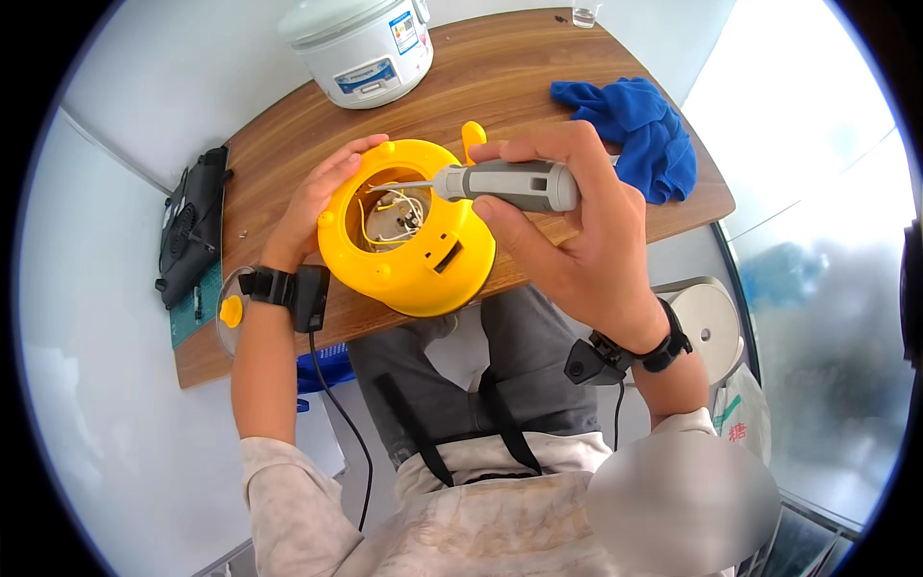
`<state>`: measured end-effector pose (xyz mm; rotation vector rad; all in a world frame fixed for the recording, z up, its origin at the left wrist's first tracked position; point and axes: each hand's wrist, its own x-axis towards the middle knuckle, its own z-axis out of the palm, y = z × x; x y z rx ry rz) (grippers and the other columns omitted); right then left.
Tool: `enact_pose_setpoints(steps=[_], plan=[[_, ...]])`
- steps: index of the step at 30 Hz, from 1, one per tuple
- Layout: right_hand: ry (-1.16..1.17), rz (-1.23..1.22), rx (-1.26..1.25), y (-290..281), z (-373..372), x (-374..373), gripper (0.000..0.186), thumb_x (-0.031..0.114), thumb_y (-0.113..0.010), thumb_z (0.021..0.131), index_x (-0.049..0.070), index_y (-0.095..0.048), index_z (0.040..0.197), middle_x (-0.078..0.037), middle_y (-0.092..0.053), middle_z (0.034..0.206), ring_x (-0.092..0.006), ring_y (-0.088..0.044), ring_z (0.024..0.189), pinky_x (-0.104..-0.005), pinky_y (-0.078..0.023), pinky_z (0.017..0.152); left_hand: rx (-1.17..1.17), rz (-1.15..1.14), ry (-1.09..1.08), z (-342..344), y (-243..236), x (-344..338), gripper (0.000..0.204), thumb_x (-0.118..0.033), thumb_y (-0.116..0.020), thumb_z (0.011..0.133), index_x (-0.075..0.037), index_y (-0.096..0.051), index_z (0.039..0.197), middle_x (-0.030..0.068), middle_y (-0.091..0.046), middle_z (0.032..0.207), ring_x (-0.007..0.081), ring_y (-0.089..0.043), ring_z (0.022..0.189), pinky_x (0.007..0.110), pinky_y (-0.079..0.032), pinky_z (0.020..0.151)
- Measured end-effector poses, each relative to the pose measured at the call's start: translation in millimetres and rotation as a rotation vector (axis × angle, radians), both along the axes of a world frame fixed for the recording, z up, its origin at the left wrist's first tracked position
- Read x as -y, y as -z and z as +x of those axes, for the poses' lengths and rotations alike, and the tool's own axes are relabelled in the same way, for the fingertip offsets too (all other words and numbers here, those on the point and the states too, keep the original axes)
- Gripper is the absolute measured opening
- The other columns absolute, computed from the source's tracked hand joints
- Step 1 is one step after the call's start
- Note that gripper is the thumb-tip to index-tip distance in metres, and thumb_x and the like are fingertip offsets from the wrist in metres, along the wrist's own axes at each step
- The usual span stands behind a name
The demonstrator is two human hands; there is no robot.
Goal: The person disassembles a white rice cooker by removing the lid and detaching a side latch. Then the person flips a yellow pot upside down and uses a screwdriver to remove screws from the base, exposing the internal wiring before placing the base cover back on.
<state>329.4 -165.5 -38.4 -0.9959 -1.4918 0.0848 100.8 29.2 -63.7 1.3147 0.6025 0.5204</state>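
Note:
A yellow round appliance body (409, 279), its open underside facing up, is tilted at the table's near edge. White and yellow wires (411, 223) and a metal plate show inside the opening. My left hand (310, 207) grips the body's left rim, fingers lying along its outer wall. In my right hand (601, 231) is a grey screwdriver (510, 183), held by the handle between thumb and fingers. Its thin shaft points left across the opening, the tip near the inner left wall; whether it touches anything I cannot tell. A yellow handle (473, 137) sticks out behind the body.
A white rice cooker (370, 58) stands at the back. To the right lies a crumpled blue cloth (639, 135). On the left are a black device (195, 226) on a green mat (183, 322) and a clear lid with a yellow knob (231, 311). A glass (585, 13) sits far back.

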Motion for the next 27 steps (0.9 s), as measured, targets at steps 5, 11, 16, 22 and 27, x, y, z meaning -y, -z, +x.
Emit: enact_pose_setpoints(steps=[5,11,16,22,27], plan=[[-0.064,-0.013,-0.119,-1,1,-9,0.034,0.009,-0.079,0.086,0.005,-0.057,0.111,-0.011,-0.072,0.095,-0.0263,-0.075,0.083,-0.0291,-0.057,0.069,-0.049,0.021,0.005,-2,-2,-5,0.049,-0.031,-0.053,0.106,-0.003,-0.050,0.146,0.0146,-0.058,0.140,0.0219,-0.059,0.128,0.032,-0.050,0.107],[-0.098,-0.019,-0.126,4,1,-17,0.032,0.010,-0.077,0.087,0.005,-0.056,0.112,-0.010,-0.072,0.094,-0.0265,-0.076,0.086,-0.0292,-0.058,0.070,-0.072,0.008,0.001,-2,-3,-7,0.051,-0.033,-0.054,0.106,-0.002,-0.049,0.146,0.0150,-0.058,0.141,0.0213,-0.059,0.128,0.033,-0.050,0.106],[-0.095,-0.041,-0.162,6,0,-18,0.033,0.011,-0.077,0.088,0.006,-0.056,0.113,-0.011,-0.071,0.093,-0.0260,-0.076,0.085,-0.0300,-0.059,0.071,-0.057,0.005,-0.015,-1,-4,-6,0.051,-0.033,-0.053,0.106,-0.002,-0.049,0.146,0.0150,-0.058,0.142,0.0212,-0.059,0.128,0.032,-0.050,0.106],[-0.113,-0.086,-0.098,3,1,-19,0.032,0.007,-0.075,0.090,0.004,-0.055,0.115,-0.012,-0.070,0.101,-0.0247,-0.073,0.095,-0.0308,-0.060,0.079,-0.051,0.024,0.002,-2,2,-7,0.050,-0.033,-0.052,0.106,-0.002,-0.050,0.146,0.0148,-0.058,0.142,0.0210,-0.059,0.128,0.031,-0.050,0.107],[-0.072,-0.070,0.004,8,-5,-25,0.033,0.011,-0.077,0.088,0.005,-0.053,0.110,-0.012,-0.071,0.094,-0.0307,-0.074,0.084,-0.0332,-0.059,0.070,-0.042,0.008,0.039,-2,3,-9,0.052,-0.034,-0.052,0.106,-0.002,-0.049,0.147,0.0146,-0.059,0.140,0.0207,-0.060,0.126,0.032,-0.050,0.107]])
